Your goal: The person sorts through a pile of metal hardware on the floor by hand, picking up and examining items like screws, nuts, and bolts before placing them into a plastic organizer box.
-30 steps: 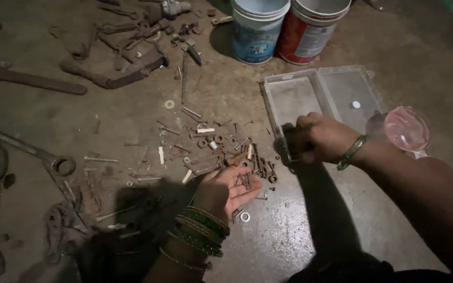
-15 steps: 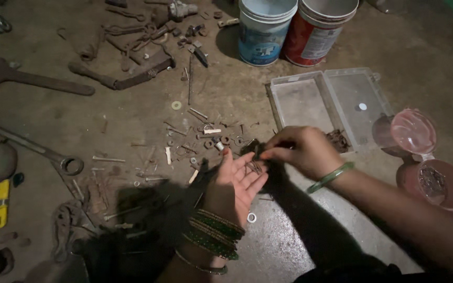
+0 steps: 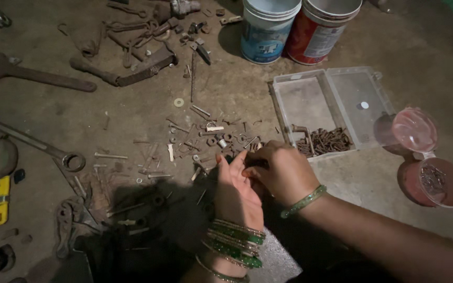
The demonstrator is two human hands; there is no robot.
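Observation:
My left hand (image 3: 237, 196), with green bangles on the wrist, lies palm up and cupped just above the floor. It holds small rusty screws, mostly hidden. My right hand (image 3: 284, 173), with one green bangle, reaches across with its fingertips pinched together in the left palm. What they pinch is hidden. A scatter of rusty screws, nuts and washers (image 3: 205, 139) lies on the floor just beyond both hands. To the right is an open clear plastic box (image 3: 310, 99) with a heap of rusty screws (image 3: 326, 141) in its near corner.
Two plastic buckets (image 3: 268, 29) stand at the back. A pink lidded jar (image 3: 431, 181) holding small parts sits at the right. Large wrenches (image 3: 38, 76), a spanner (image 3: 32, 141), rusty chain pieces (image 3: 69, 220) and a yellow tool (image 3: 2, 199) lie at the left.
My right hand has moved from the clear box to my left palm and stays there. My left hand has turned more upright. The view has shifted a little.

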